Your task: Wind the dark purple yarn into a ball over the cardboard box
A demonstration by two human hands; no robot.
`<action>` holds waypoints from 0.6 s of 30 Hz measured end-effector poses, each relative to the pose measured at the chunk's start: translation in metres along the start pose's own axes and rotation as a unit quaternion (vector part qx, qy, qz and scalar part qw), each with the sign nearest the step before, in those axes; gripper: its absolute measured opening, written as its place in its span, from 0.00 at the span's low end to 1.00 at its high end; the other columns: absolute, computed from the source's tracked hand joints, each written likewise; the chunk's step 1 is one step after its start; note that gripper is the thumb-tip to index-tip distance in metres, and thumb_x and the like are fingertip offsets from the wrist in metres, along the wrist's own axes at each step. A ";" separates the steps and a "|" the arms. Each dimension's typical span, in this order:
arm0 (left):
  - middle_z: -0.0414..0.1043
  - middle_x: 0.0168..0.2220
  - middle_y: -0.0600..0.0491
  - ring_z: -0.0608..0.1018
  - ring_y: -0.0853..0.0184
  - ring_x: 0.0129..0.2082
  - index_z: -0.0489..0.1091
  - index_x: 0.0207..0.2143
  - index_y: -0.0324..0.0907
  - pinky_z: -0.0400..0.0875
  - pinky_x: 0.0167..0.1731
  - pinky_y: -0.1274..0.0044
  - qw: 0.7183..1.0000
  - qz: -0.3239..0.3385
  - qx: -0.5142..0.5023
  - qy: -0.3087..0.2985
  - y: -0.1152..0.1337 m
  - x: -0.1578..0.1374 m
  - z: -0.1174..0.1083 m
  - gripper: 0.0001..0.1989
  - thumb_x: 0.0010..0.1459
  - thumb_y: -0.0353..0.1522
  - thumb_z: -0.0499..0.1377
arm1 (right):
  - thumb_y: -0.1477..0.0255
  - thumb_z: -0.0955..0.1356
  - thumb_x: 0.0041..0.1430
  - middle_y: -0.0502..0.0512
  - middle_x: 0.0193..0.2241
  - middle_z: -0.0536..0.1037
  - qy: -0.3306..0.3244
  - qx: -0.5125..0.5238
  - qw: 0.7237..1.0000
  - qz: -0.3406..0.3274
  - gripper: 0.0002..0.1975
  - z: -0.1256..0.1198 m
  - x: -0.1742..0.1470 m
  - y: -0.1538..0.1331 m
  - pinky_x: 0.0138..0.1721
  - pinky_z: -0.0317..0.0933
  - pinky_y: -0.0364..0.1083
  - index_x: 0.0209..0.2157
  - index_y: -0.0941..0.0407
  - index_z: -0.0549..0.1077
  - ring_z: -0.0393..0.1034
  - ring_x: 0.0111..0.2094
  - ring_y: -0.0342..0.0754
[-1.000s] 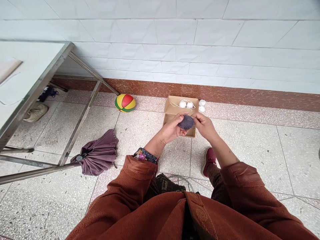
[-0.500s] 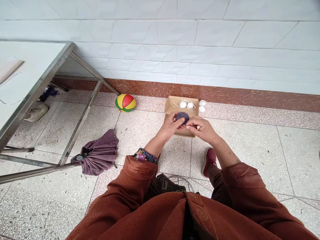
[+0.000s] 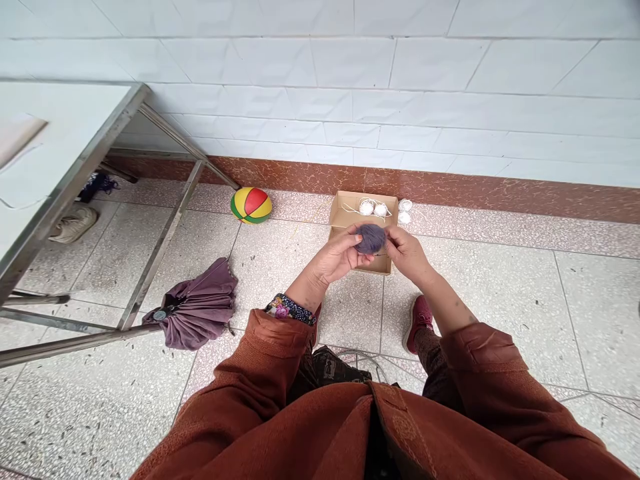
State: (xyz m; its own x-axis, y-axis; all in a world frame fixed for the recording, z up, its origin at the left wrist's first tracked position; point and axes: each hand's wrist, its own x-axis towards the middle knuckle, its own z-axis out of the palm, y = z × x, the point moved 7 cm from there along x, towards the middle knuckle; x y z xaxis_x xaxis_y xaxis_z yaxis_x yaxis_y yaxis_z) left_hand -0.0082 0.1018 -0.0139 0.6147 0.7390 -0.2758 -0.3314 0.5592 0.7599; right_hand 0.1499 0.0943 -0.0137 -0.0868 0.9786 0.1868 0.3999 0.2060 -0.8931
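Note:
A ball of purple-grey yarn [image 3: 371,239] rests in my left hand [image 3: 339,259], with the thumb over its near left side and the fingers beneath. Against the ball's right edge, my right hand [image 3: 407,253] has its thumb and fingers pinched together on the yarn; a separate strand is too fine to make out. Below both hands a shallow brown cardboard box [image 3: 338,210] sits on the floor, partly covered by them. Two balls of white yarn [image 3: 373,209] with loose strands lie in its far part.
More white yarn [image 3: 405,211] lies just right of the box. A red, yellow and green ball [image 3: 251,205] is on the floor to the left. Nearer lies a folded purple umbrella [image 3: 200,307], by a metal-framed table [image 3: 95,143]. A tiled wall [image 3: 310,107] stands behind.
My right hand has moved from the ball's near right side up and away to its right edge. The yarn ball has turned and shifted slightly right in my left hand, whose fingers show more.

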 end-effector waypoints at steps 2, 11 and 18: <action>0.78 0.45 0.48 0.78 0.70 0.33 0.72 0.52 0.41 0.74 0.38 0.74 0.998 0.020 0.013 0.053 0.002 0.003 -0.010 0.23 0.57 0.40 0.69 | 0.61 0.68 0.72 0.53 0.33 0.80 -0.026 -0.002 0.999 -0.030 0.11 0.003 -0.001 -0.010 0.41 0.67 0.50 0.36 0.51 0.76 0.73 0.36 0.50; 0.76 0.47 0.47 0.76 0.58 0.50 0.76 0.46 0.41 0.72 0.53 0.66 0.914 0.074 0.379 0.127 0.010 0.005 -0.016 0.22 0.47 0.33 0.72 | 0.57 0.73 0.68 0.51 0.31 0.80 -0.050 0.034 0.998 -0.027 0.14 0.001 -0.003 -0.023 0.39 0.67 0.49 0.32 0.51 0.79 0.71 0.33 0.48; 0.76 0.50 0.49 0.77 0.70 0.32 0.66 0.64 0.48 0.72 0.32 0.75 0.990 -0.059 0.118 -0.055 -0.013 -0.004 0.006 0.36 0.52 0.37 0.68 | 0.52 0.70 0.68 0.51 0.28 0.77 0.026 0.024 0.999 0.025 0.19 -0.004 0.001 0.004 0.36 0.65 0.49 0.31 0.51 0.75 0.70 0.31 0.49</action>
State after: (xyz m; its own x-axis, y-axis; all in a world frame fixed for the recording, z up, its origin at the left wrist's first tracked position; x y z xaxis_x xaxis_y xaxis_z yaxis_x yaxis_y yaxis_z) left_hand -0.0019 0.0896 -0.0190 0.7173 0.6214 -0.3152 -0.0841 0.5263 0.8461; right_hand 0.1552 0.0963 -0.0150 -0.0195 0.9867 0.1616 0.3586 0.1578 -0.9201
